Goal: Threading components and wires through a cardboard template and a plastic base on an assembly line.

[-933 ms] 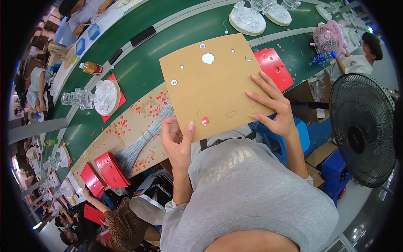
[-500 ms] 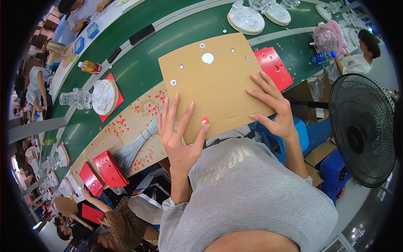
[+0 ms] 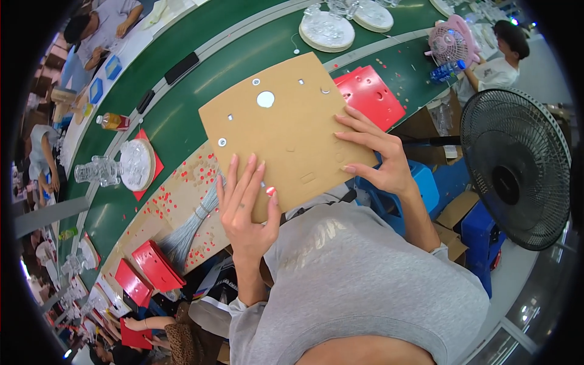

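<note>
A tan cardboard sheet (image 3: 271, 128) with a curved far edge lies tilted under both my hands. Round holes and small slots are cut through it, and nearer me several shapes show only as outlines. My left hand (image 3: 246, 210) holds its near left corner, fingers flat on the face, thumb beside a hole showing red and white. A small pale slot (image 3: 262, 184) sits next to those fingertips. At the right edge, my right hand (image 3: 380, 152) grips the sheet with spread fingers. What lies under the sheet is hidden.
Beyond the sheet lie red punched sheets (image 3: 371, 97). To the left are a wire bundle (image 3: 198, 228), scattered red bits (image 3: 182, 176), stacked red sheets (image 3: 157, 264) and a clear figure on a round base (image 3: 137, 164). A black fan (image 3: 514, 170) stands right. Co-workers sit around.
The small slot by my left fingertips, an outline before, now shows pale through it. The sheet has turned slightly counterclockwise with my hands. The whole view has shifted.
</note>
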Action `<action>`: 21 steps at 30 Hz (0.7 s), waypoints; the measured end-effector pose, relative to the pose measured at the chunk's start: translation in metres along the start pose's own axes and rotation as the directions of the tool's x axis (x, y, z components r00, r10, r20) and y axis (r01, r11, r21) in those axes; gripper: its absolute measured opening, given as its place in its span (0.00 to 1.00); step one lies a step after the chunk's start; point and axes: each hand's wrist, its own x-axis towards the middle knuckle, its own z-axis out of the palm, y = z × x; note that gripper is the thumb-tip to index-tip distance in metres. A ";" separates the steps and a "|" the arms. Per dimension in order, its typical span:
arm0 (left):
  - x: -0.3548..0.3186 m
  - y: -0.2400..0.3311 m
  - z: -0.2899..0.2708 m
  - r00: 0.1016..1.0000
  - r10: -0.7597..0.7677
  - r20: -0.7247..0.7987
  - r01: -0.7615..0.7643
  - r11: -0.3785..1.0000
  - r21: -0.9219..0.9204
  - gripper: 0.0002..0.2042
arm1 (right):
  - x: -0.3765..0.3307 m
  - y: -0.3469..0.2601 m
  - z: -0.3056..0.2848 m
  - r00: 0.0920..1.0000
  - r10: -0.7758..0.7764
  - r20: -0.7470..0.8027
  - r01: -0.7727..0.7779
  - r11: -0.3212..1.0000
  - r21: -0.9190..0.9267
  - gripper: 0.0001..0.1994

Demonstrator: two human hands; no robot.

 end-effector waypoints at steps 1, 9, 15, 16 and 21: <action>0.002 0.000 -0.001 1.000 0.001 0.000 -0.001 0.999 0.032 0.25 | 0.000 -0.002 0.000 1.000 0.004 -0.006 -0.004 1.000 -0.004 0.27; 0.012 0.002 -0.001 0.999 0.021 0.051 -0.025 0.997 0.079 0.27 | 0.004 -0.016 0.002 0.997 0.075 -0.029 -0.077 0.994 -0.072 0.24; 0.016 0.006 0.000 0.999 -0.017 0.038 0.014 0.997 0.073 0.28 | 0.001 -0.013 0.010 0.990 0.105 -0.095 -0.105 0.994 0.005 0.20; 0.016 0.007 0.000 0.999 -0.029 0.032 0.027 0.997 0.076 0.28 | -0.001 -0.013 0.011 0.990 0.105 -0.092 -0.105 0.994 0.005 0.20; 0.014 0.000 0.000 0.999 -0.041 -0.005 0.041 0.999 -0.010 0.23 | -0.004 -0.015 0.017 0.990 0.019 -0.142 -0.022 1.000 -0.022 0.10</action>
